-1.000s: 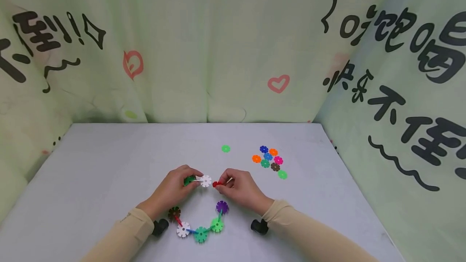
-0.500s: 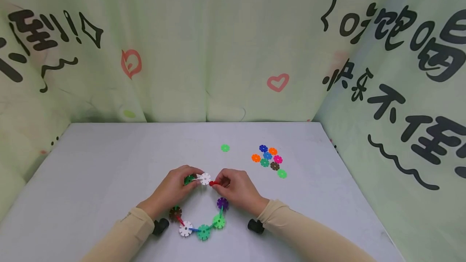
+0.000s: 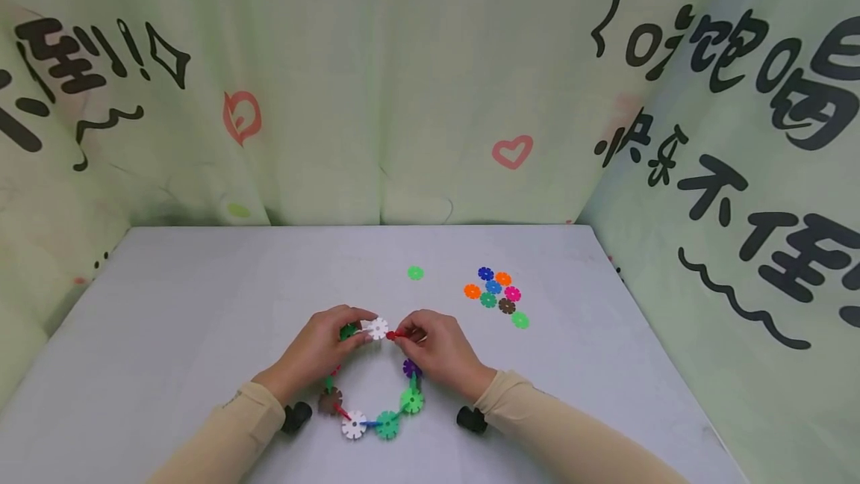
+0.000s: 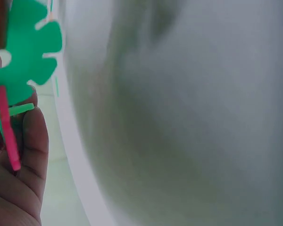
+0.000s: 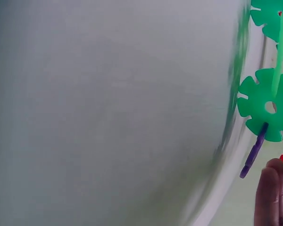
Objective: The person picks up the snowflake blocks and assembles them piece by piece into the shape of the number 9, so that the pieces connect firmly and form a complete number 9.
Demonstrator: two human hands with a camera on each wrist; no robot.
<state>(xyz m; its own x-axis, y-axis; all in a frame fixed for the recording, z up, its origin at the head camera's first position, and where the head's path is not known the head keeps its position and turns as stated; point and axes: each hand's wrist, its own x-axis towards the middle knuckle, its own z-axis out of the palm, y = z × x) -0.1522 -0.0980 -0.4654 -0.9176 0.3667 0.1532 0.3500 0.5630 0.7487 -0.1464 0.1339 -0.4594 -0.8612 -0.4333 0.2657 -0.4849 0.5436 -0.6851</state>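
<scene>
A chain of snowflake discs curves between my hands on the grey table (image 3: 201, 305): brown (image 3: 330, 399), white (image 3: 353, 425), teal (image 3: 387, 424), light green (image 3: 412, 399) and purple (image 3: 410, 367). My left hand (image 3: 322, 346) pinches the chain's top end at a green disc (image 3: 347, 332) joined to a white disc (image 3: 378, 329). My right hand (image 3: 430, 346) pinches a small red piece (image 3: 392, 334) that touches that white disc. In the left wrist view a green disc (image 4: 23, 52) sits over my fingers (image 4: 30, 141). The right wrist view shows green discs (image 5: 266, 106) and a purple piece (image 5: 253, 153).
Several loose discs (image 3: 496, 293) lie in a cluster at the right, with a single green one (image 3: 415, 272) apart from them. Printed cloth walls (image 3: 430, 81) enclose the table on three sides. Black wrist camera mounts (image 3: 470, 418) sit under both wrists.
My right hand has brought the red piece leftward against the white disc. The lower loop of the chain has shifted slightly down and to the right.
</scene>
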